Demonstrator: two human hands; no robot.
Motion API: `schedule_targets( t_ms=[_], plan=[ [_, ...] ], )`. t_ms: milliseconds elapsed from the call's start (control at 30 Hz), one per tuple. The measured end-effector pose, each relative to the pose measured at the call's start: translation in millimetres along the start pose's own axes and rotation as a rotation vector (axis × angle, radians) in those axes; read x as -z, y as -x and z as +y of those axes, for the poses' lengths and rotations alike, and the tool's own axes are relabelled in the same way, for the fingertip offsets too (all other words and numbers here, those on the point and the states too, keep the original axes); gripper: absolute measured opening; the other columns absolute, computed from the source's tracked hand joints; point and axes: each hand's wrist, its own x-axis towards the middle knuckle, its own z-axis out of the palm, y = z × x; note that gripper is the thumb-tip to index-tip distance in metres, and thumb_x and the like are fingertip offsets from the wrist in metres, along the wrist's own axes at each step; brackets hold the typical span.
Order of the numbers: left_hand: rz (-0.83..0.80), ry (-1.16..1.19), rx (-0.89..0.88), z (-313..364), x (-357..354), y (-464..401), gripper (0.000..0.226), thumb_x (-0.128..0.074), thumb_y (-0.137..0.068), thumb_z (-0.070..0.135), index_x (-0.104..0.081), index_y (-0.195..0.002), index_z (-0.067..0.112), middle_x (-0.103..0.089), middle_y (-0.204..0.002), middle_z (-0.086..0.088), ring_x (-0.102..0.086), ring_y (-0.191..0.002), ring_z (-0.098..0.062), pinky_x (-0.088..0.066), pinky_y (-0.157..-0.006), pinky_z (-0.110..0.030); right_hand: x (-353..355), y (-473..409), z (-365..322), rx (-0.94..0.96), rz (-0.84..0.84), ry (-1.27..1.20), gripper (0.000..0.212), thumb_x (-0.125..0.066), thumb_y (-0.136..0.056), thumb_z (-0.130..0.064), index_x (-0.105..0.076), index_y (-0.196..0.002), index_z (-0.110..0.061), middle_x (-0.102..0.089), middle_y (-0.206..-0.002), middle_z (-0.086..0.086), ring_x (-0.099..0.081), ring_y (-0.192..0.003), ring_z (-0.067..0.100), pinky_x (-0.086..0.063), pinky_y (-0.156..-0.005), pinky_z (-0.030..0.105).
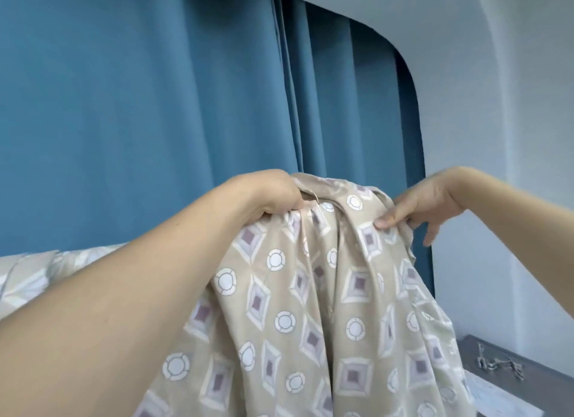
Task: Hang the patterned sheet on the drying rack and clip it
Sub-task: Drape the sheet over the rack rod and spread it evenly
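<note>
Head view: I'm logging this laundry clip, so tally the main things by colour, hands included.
Beige patterned: 1, the patterned sheet
Blue: 1, the curtain
Grey: 1, the ledge
Silver: 1, the pile of metal clips (number unclear)
Bare hands: 2, left hand, right hand
Total: 6

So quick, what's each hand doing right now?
Left hand: closed, gripping the bunched top of the patterned sheet.
Right hand: pinching the sheet's top edge, other fingers loose.
</note>
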Motion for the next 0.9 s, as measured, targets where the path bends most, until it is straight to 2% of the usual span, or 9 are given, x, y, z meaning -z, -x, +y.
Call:
schedule_targets(
  t_ms=[167, 233, 300, 500, 633, 700, 800, 833, 900],
  plan=[
    [0.166, -0.204, -0.100, 13, -20, -6, 0.025, -0.042, -0.088, 0.007, -0.042, -0.063, 0.013, -0.046, -0.064, -0.002, -0.040, -0.057, -0.021, -0.027, -0.048, -0.026, -12, -13, 16, -0.043, 0.339, 0.258, 0.035, -0.073, -0.079, -0.040, -0.064, -0.108, -0.023, -0.071, -0.107, -0.002, -0.062, -0.107, 0.016, -0.049, -0.096, 0.039],
    [0.261, -0.312, -0.159, 21, -28, -2, 0.024, -0.040, -0.087, 0.006, -0.037, -0.065, 0.014, -0.041, -0.067, -0.001, -0.043, -0.070, -0.025, -0.023, -0.048, -0.029, -9, -17, 11, -0.055, 0.497, 0.384, 0.014, -0.056, -0.085, -0.022, -0.063, -0.093, -0.013, -0.073, -0.093, 0.004, -0.068, -0.091, 0.023, -0.054, -0.085, 0.036],
    [0.296, -0.372, -0.185, 26, -32, 2, 0.021, -0.040, -0.086, 0.003, -0.038, -0.069, 0.015, -0.043, -0.073, -0.001, -0.044, -0.083, -0.029, -0.024, -0.049, -0.030, -5, -7, 1, -0.031, 0.576, 0.426, 0.017, -0.044, -0.083, -0.008, -0.062, -0.083, -0.007, -0.072, -0.081, 0.007, -0.069, -0.076, 0.026, -0.056, -0.073, 0.033],
    [0.413, -0.298, -0.108, 45, -8, 6, 0.017, -0.043, -0.086, 0.004, -0.041, -0.070, 0.010, -0.044, -0.075, -0.003, -0.046, -0.082, -0.031, -0.035, -0.066, -0.032, 51, 43, -37, 0.380, 0.446, -0.414, 0.050, -0.026, -0.079, 0.012, -0.072, -0.085, -0.006, -0.068, -0.071, 0.010, -0.065, -0.063, 0.022, -0.056, -0.063, 0.029],
    [0.606, 0.214, 0.027, 58, 45, -40, 0.023, -0.043, -0.095, 0.010, -0.060, -0.108, 0.001, -0.061, -0.110, -0.012, -0.059, -0.107, -0.034, -0.047, -0.087, -0.037, 114, 23, -80, 0.745, 0.625, -0.967, 0.033, -0.025, -0.088, 0.015, -0.054, -0.099, 0.003, -0.061, -0.087, 0.020, -0.066, -0.070, 0.025, -0.058, -0.059, 0.031],
    [0.773, 0.398, 0.109, 56, 72, -66, 0.032, -0.043, -0.096, 0.009, -0.056, -0.124, 0.000, -0.060, -0.128, -0.014, -0.056, -0.119, -0.032, -0.045, -0.097, -0.037, 120, 2, -100, 0.873, 0.632, -1.023, 0.014, -0.045, -0.094, 0.005, -0.052, -0.100, -0.006, -0.059, -0.078, 0.010, -0.062, -0.064, 0.018, -0.054, -0.058, 0.029],
    [0.861, 0.181, 0.245, 32, 78, -81, 0.033, -0.044, -0.096, 0.007, -0.053, -0.127, 0.002, -0.055, -0.134, -0.015, -0.051, -0.125, -0.031, -0.042, -0.097, -0.036, 93, -36, -98, 0.587, 0.711, -0.453, 0.007, -0.062, -0.087, -0.015, -0.056, -0.090, -0.016, -0.058, -0.077, 0.004, -0.061, -0.064, 0.017, -0.049, -0.057, 0.027],
    [0.769, -0.002, 0.251, 24, 70, -84, 0.032, -0.046, -0.093, 0.008, -0.056, -0.124, 0.004, -0.057, -0.130, -0.014, -0.053, -0.121, -0.033, -0.044, -0.094, -0.037, 84, -47, -90, 0.419, 0.713, -0.079, 0.016, -0.063, -0.085, -0.029, -0.060, -0.093, -0.015, -0.062, -0.088, 0.005, -0.062, -0.078, 0.020, -0.051, -0.066, 0.029],
    [0.330, -0.460, 0.279, 7, 42, -82, 0.032, -0.050, -0.084, 0.014, -0.064, -0.113, 0.008, -0.064, -0.112, -0.009, -0.061, -0.102, -0.030, -0.049, -0.084, -0.033, 57, -55, -74, 0.092, 0.626, 0.510, 0.056, -0.054, -0.079, -0.061, -0.062, -0.109, -0.015, -0.063, -0.115, 0.005, -0.058, -0.098, 0.024, -0.048, -0.089, 0.035]
  ],
)
